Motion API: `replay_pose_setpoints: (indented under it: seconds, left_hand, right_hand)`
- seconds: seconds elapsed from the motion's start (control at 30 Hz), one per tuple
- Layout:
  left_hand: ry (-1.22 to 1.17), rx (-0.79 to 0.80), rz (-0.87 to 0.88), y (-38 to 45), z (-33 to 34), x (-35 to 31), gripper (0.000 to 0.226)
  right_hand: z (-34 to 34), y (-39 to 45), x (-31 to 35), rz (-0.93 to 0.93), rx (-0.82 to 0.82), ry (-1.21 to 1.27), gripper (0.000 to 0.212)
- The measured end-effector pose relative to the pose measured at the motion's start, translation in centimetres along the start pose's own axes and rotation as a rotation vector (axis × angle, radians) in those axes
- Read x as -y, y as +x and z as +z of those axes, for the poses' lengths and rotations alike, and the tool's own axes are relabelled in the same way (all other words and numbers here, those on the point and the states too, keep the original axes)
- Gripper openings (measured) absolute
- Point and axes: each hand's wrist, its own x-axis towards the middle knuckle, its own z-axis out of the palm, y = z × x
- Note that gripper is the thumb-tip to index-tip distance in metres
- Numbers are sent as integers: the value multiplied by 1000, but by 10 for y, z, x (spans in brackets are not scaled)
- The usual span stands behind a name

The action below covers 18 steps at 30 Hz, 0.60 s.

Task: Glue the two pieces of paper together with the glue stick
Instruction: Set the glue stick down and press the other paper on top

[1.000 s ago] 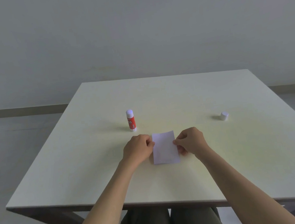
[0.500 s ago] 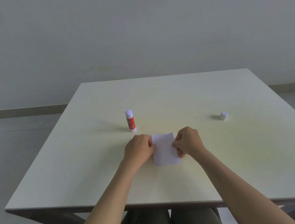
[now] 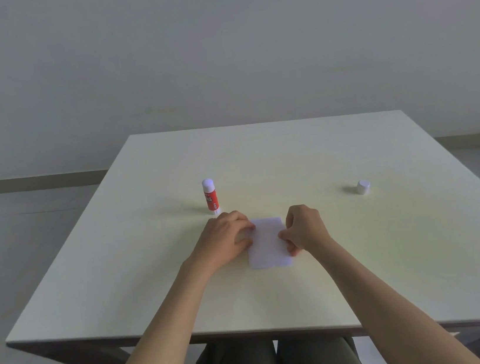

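Note:
A small white paper (image 3: pixel 267 244) lies flat on the pale table (image 3: pixel 396 252), near the middle. I can only make out one sheet outline; whether a second lies under it is unclear. My left hand (image 3: pixel 225 239) presses its fingertips on the paper's left edge. My right hand (image 3: pixel 304 228) pinches or presses the right edge with curled fingers. A red glue stick (image 3: pixel 210 197) with its white tip showing stands upright just behind my left hand. Its white cap (image 3: pixel 363 187) sits apart at the right.
The table's near edge (image 3: pixel 223 332) runs above my lap. Bare tabletop lies to the left, right and behind the glue stick. A grey wall and floor surround the table.
Both hands have slid a little along the paper's side edges, pressing it down. The paper, glue stick and cap stay where they were.

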Motion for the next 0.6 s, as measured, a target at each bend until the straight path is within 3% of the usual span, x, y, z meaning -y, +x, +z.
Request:
replay_pose_setpoints:
  seconds: [0.13,0.3,0.47,0.6]
  left_hand:
    - [31,81,6,-2,-4,5,57]
    - [50,101,-3,0,-5,4,76]
    - [-24,110,-39,0,-5,4,101]
    - [-20,112,-38,0,-4,4,108]
  right_hand:
    - [0,-3,1,-30,6,0,15]
    - [5,-6,3,-143,-31,-212,50]
    - [20,-13,7,-327,-2,-426,56]
    - [24,-10,9,-379,16,-500,60]
